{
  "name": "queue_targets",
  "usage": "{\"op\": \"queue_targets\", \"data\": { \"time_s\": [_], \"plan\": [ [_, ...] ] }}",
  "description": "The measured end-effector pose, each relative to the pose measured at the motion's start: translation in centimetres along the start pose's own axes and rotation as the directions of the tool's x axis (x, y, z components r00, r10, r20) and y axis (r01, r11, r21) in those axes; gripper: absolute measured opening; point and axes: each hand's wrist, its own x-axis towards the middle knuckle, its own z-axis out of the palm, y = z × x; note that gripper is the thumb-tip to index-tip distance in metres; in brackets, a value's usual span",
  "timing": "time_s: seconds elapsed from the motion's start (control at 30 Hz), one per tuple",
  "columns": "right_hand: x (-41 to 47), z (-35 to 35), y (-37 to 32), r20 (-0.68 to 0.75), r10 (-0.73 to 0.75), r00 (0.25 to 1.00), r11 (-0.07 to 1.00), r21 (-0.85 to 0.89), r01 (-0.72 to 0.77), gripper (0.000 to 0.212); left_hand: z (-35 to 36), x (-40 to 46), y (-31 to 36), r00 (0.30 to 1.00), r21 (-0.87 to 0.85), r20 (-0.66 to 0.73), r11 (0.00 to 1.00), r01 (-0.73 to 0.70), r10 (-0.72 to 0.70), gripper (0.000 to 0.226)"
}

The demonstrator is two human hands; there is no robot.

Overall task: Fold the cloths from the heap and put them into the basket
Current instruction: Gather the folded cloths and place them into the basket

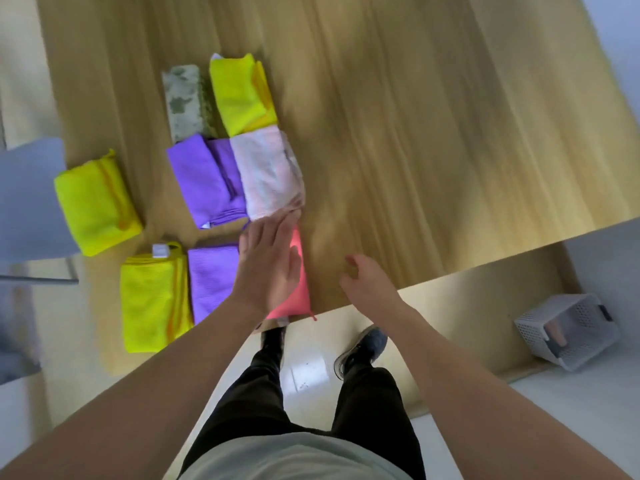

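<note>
Several folded cloths lie on the wooden table (398, 116). My left hand (268, 263) lies flat, fingers straight, on a folded pink cloth (298, 296) at the table's front edge. My right hand (367, 282) hovers just right of it with loosely curled fingers, holding nothing. Beside the pink cloth are a purple cloth (213, 282) and a yellow cloth (152, 299). Farther back lie another purple cloth (204, 178), a pale pink cloth (268, 171), a yellow cloth (240, 93) and a grey-green patterned cloth (185, 102). One more yellow cloth (95, 202) sits at the left.
A white perforated basket (568, 329) lies tipped on the floor at the right, below the table's edge. A grey chair (27, 202) stands at the table's left. My legs and shoes are on the floor beneath the front edge.
</note>
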Motion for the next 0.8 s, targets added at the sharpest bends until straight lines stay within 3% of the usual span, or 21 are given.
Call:
{"op": "queue_targets", "data": {
  "time_s": [0.1, 0.2, 0.27, 0.4, 0.53, 0.67, 0.8],
  "plan": [
    [1.7, 2.6, -3.5, -0.037, 0.045, 0.998, 0.991, 0.127, -0.04, 0.054, -1.5, -2.1, -4.2, 0.988, 0.016, -0.042, 0.989, 0.146, -0.145, 0.053],
    [3.3, 4.9, -6.3, -0.014, 0.151, 0.988, 0.944, 0.3, -0.139, 0.049, -1.9, -3.3, -7.5, 0.963, 0.048, 0.037, 0.963, 0.264, -0.266, 0.06],
    [4.2, 6.3, -7.6, -0.006, 0.24, 0.971, 0.907, 0.359, -0.222, 0.048, -1.7, -3.5, -9.1, 0.957, 0.114, 0.135, 0.964, 0.242, -0.256, 0.063],
    [5.2, 8.0, -8.1, -0.042, 0.334, 0.942, 0.904, 0.298, -0.307, 0.038, -0.8, -3.1, -10.7, 0.96, 0.261, 0.256, 0.964, 0.046, -0.116, 0.062],
    [4.7, 8.2, -6.9, -0.002, 0.365, 0.931, 0.883, 0.318, -0.345, 0.03, -0.6, -1.8, -10.3, 0.957, 0.352, 0.267, 0.936, 0.01, -0.11, 0.039],
    [3.1, 6.0, -4.3, 0.028, 0.374, 0.927, 0.839, 0.415, -0.351, 0.023, -0.6, -0.4, -8.4, 0.924, 0.302, 0.369, 0.953, -0.019, -0.098, 0.029],
    [0.7, 2.0, 0.1, -0.044, 0.431, 0.901, 0.802, 0.477, -0.36, 0.032, -0.7, 1.6, -3.6, 0.921, 0.153, 0.388, 0.988, -0.036, -0.027, 0.014]
  ]
}}
